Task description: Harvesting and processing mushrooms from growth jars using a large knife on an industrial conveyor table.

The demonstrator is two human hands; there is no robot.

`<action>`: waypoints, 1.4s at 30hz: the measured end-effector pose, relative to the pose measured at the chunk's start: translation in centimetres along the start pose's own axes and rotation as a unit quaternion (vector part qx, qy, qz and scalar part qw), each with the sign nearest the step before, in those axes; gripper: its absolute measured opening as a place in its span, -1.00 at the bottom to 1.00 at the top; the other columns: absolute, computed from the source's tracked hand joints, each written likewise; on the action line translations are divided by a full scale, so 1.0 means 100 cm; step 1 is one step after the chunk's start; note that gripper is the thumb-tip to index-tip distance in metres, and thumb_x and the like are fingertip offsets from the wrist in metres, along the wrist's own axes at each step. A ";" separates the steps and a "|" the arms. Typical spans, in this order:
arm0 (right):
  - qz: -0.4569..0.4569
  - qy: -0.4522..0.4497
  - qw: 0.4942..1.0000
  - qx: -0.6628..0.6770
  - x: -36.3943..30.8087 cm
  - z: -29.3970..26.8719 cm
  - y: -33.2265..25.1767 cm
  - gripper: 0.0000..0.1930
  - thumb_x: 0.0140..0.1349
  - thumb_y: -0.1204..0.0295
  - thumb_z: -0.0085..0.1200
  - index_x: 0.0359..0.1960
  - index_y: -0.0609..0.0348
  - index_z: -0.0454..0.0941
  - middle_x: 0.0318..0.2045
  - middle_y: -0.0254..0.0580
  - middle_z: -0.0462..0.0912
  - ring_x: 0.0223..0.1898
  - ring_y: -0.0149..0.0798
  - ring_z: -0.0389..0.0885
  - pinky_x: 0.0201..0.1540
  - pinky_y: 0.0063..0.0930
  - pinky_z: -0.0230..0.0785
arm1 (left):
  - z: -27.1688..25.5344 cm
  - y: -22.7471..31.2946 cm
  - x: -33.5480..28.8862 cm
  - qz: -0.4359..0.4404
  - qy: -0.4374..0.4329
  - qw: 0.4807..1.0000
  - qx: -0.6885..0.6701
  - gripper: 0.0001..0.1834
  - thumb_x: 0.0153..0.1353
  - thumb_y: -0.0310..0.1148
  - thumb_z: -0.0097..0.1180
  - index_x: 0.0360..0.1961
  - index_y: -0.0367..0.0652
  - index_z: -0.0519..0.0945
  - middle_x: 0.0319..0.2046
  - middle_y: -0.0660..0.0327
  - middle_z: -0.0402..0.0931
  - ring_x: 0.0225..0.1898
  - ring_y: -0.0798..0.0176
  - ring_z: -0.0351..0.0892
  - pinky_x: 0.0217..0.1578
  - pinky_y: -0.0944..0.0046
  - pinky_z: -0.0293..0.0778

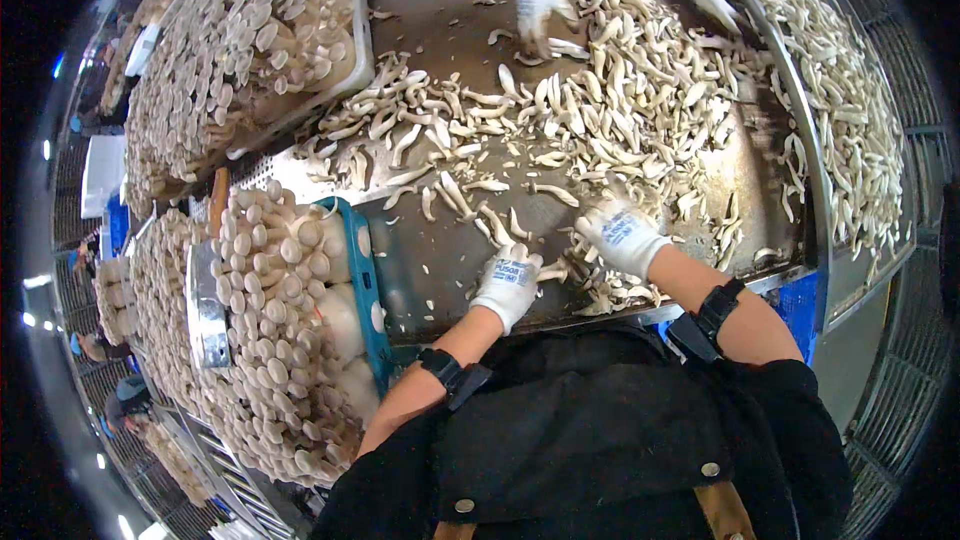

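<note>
Loose pale mushrooms [620, 105] with long stems lie heaped and scattered on a dark metal sorting table [440, 30]. My left hand [507, 285], in a white glove, is low over the near part of the table. Its fingers curl closed at a mushroom [551, 271], whose stem shows beside the thumb; the fingertips are partly hidden. To its right, my right hand [625, 238], also gloved in white, rests against the near edge of the heap. Its fingers are apart and touch loose mushrooms, and I see none gripped in it.
Crates of clustered mushrooms [280, 340] stand at my left, one in a teal crate [365, 290]. A metal band [207, 305] lies on them. Another full tray [362, 20] is at far left. Across the table, a co-worker's gloved hand [540, 5] reaches in. A mushroom-filled bin [830, 80] runs along the right.
</note>
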State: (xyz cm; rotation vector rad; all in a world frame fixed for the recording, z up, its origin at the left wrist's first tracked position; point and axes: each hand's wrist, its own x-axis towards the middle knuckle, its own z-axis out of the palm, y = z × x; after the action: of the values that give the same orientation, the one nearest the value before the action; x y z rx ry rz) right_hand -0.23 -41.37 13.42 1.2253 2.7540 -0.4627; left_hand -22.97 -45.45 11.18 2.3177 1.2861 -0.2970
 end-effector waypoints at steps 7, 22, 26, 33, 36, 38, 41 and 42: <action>0.130 0.097 0.986 0.048 0.064 0.017 0.003 -0.66 0.00 0.44 0.08 -0.11 0.13 0.45 -0.30 -0.10 0.56 -0.15 -0.03 0.53 -0.05 -0.18 0.26 | -0.016 -0.047 0.007 0.064 0.178 0.981 0.041 -0.52 -0.13 -0.35 0.25 -0.08 -0.11 0.52 0.02 0.17 0.43 0.21 0.03 0.24 0.28 -0.05 0.03; 0.158 0.176 0.369 0.899 -0.073 -0.008 -0.006 -0.30 0.01 0.77 0.13 0.22 0.11 0.19 -0.28 -0.31 0.51 -0.31 -0.39 0.57 -0.32 -0.54 0.52 | -0.068 -0.031 0.015 -0.108 0.141 0.803 -0.568 -0.42 -0.06 -0.62 0.18 0.07 -0.18 0.37 -0.09 0.16 0.50 -0.08 0.26 0.52 -0.12 0.18 0.52; 0.191 0.273 0.288 0.898 -0.037 0.002 -0.043 -0.29 0.14 0.70 0.05 0.31 -0.04 0.07 -0.25 -0.27 0.52 -0.20 -0.33 0.56 -0.17 -0.47 0.52 | -0.056 0.057 0.053 -0.070 0.061 0.658 -0.747 -0.20 0.02 -0.75 -0.01 0.32 -0.18 0.07 0.08 0.12 0.32 0.07 0.22 0.41 -0.19 0.42 0.48; 0.126 0.474 0.415 0.766 -0.081 0.033 -0.007 -0.64 0.29 0.50 -0.15 0.13 0.02 0.30 0.02 -0.24 0.45 0.05 -0.31 0.45 0.12 -0.41 0.31 | -0.098 0.151 0.113 0.113 -0.044 0.964 -0.239 -0.03 -0.05 -0.30 0.14 0.35 -0.37 -0.06 0.14 -0.24 0.30 0.16 -0.12 0.35 0.18 0.20 0.26; 0.154 0.513 0.229 0.813 -0.143 0.042 0.091 -0.47 0.39 0.06 -0.30 0.28 0.08 0.20 0.22 -0.13 0.31 0.19 -0.20 0.32 0.27 -0.28 0.15 | -0.133 0.216 0.168 0.350 0.062 0.917 -0.180 -0.10 0.00 -0.09 0.20 0.28 -0.31 0.12 0.18 -0.27 0.25 0.22 -0.14 0.26 0.26 0.10 0.14; 0.151 0.593 0.249 0.751 -0.192 -0.054 0.151 -0.47 0.38 0.00 -0.31 0.19 0.11 0.27 0.03 -0.06 0.48 -0.02 -0.19 0.51 0.07 -0.34 0.41 | -0.210 0.268 0.171 0.392 0.086 0.884 -0.239 0.02 0.03 0.16 0.10 0.30 -0.37 0.01 0.29 -0.36 -0.08 0.30 -0.46 -0.08 0.34 -0.05 -0.11; 0.054 0.631 0.250 0.733 -0.281 -0.094 0.228 -0.44 0.36 -0.01 -0.26 0.22 0.13 0.23 -0.01 -0.05 0.51 -0.17 -0.23 0.58 -0.15 -0.42 0.53 | -0.263 0.278 0.169 0.416 0.167 0.839 -0.307 -0.10 0.14 0.06 0.08 0.28 -0.40 0.09 0.26 -0.30 0.08 0.31 -0.21 0.08 0.30 0.12 0.06; 0.146 0.657 0.235 0.702 -0.286 -0.098 0.224 -0.44 0.36 0.01 -0.24 0.23 0.13 0.23 0.00 -0.08 0.51 -0.17 -0.25 0.57 -0.09 -0.40 0.52 | -0.266 0.263 0.171 0.422 0.110 0.833 -0.340 -0.14 0.16 0.01 0.10 0.28 -0.42 0.12 0.23 -0.27 0.17 0.28 -0.12 0.19 0.27 0.16 0.14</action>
State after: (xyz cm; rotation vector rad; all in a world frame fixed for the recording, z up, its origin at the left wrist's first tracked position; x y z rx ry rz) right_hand 35.91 -44.48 23.26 -0.7555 -0.1625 0.8409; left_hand 7.42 -31.36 35.12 2.0353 0.2374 0.6380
